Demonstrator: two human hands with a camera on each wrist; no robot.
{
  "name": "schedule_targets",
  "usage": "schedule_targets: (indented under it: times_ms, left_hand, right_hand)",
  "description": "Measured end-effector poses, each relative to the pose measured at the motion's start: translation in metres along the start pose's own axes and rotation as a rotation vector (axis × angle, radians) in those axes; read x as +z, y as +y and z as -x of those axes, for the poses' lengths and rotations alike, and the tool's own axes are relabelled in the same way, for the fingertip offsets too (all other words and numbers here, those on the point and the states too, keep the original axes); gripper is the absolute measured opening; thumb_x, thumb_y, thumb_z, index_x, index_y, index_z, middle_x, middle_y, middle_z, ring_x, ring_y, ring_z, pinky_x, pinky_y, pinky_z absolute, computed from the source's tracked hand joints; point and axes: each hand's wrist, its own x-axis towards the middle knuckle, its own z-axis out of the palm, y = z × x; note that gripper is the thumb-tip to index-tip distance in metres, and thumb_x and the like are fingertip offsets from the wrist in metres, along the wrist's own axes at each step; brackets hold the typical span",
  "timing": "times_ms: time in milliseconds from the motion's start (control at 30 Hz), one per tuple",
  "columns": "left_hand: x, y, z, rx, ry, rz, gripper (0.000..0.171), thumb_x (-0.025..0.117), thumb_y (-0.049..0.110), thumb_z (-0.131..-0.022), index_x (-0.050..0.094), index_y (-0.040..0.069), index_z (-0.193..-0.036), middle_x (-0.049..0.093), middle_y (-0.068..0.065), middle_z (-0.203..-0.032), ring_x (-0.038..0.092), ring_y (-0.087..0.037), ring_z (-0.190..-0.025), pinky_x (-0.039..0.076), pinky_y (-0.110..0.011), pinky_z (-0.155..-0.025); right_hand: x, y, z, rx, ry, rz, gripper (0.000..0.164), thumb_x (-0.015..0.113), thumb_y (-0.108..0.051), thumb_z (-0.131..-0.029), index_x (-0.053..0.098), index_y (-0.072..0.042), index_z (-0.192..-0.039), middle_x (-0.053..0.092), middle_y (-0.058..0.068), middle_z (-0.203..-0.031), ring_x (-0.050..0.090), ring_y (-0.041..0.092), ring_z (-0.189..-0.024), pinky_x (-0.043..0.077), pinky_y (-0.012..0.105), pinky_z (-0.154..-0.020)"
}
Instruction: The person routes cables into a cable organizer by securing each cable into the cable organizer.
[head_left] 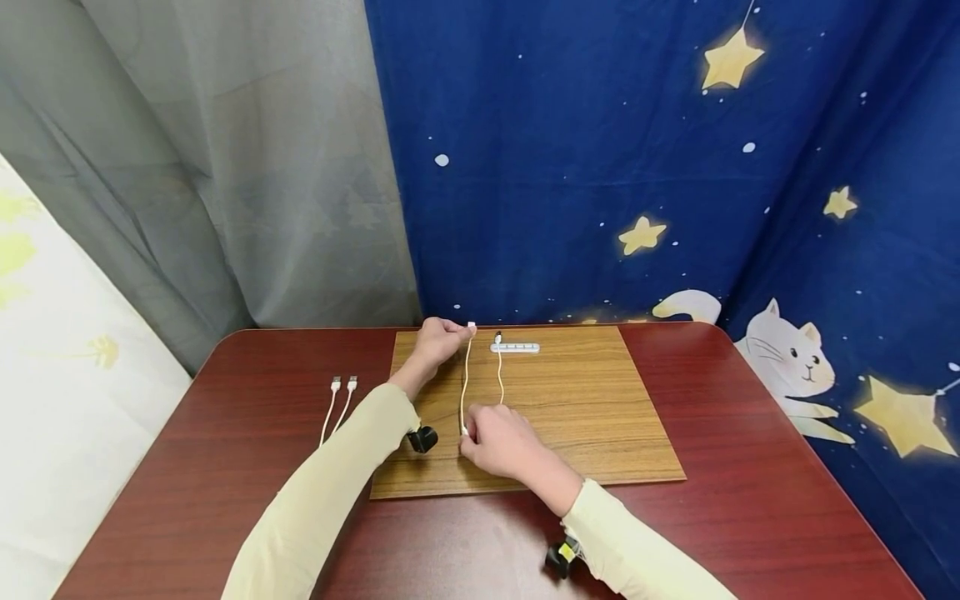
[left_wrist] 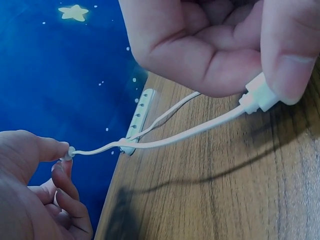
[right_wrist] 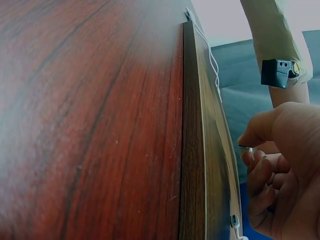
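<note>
A thin white charging cable (head_left: 465,379) runs between my two hands over a wood-grain board (head_left: 592,400). My left hand (head_left: 441,340) pinches its far end near the board's back edge; in the left wrist view that small white end (left_wrist: 69,153) sits between thumb and forefinger. Closer to me, my right hand (head_left: 501,442) pinches the white connector (left_wrist: 262,92) at the other end. A white cable clip strip (head_left: 525,347) lies near the back edge. In its leftmost slot sits a second white cable (head_left: 501,375), whose lower part is hidden behind my right hand.
Left of the board, two white cables with USB plugs (head_left: 343,383) lie on the dark red table (head_left: 255,400), partly hidden by my left sleeve. A grey curtain (head_left: 300,208) and a blue star-patterned curtain (head_left: 540,167) hang behind the table.
</note>
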Motion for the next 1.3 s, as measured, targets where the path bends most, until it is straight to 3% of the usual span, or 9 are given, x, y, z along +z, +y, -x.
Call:
schedule_targets:
  times_ms: [300,533,933,1300]
  left_hand:
    - [0.009,0.001,0.000,-0.002,-0.001,0.036,0.026,0.078,0.027,-0.091,0.073,0.001,-0.090,0.062,-0.005,-0.084,0.053,-0.018,-0.073,0.042,-0.030,-0.061]
    - [0.013,0.005,0.000,0.005,-0.010,0.024,0.028,0.077,0.029,-0.091,0.074,0.000,-0.091,0.065,-0.008,-0.097,0.054,-0.022,-0.088,0.043,-0.028,-0.070]
    - [0.018,0.009,-0.001,0.008,-0.011,0.026,0.029,0.076,0.030,-0.091,0.074,0.001,-0.090,0.065,-0.010,-0.100,0.054,-0.023,-0.089,0.043,-0.029,-0.069]
    - [0.021,0.012,0.000,0.014,-0.007,0.011,0.028,0.077,0.028,-0.091,0.075,0.000,-0.090,0.067,-0.012,-0.107,0.055,-0.024,-0.095,0.046,-0.033,-0.079]
  right_hand:
    - [0.001,0.004,0.001,0.001,0.009,0.018,0.023,0.073,-0.023,-0.082,0.052,-0.023,-0.073,0.051,-0.010,-0.061,0.052,0.012,-0.057,0.043,0.035,-0.051]
    - [-0.002,0.004,0.001,0.013,0.001,0.012,0.023,0.073,-0.023,-0.083,0.053,-0.023,-0.073,0.051,-0.010,-0.061,0.052,0.012,-0.057,0.043,0.034,-0.051]
    - [-0.005,0.007,0.001,0.018,0.005,-0.007,0.022,0.073,-0.020,-0.083,0.053,-0.022,-0.072,0.052,-0.008,-0.062,0.052,0.013,-0.056,0.043,0.034,-0.051]
    - [-0.007,0.012,0.004,0.014,0.015,-0.018,0.022,0.072,-0.020,-0.083,0.054,-0.021,-0.073,0.051,-0.009,-0.061,0.051,0.011,-0.056,0.042,0.032,-0.052]
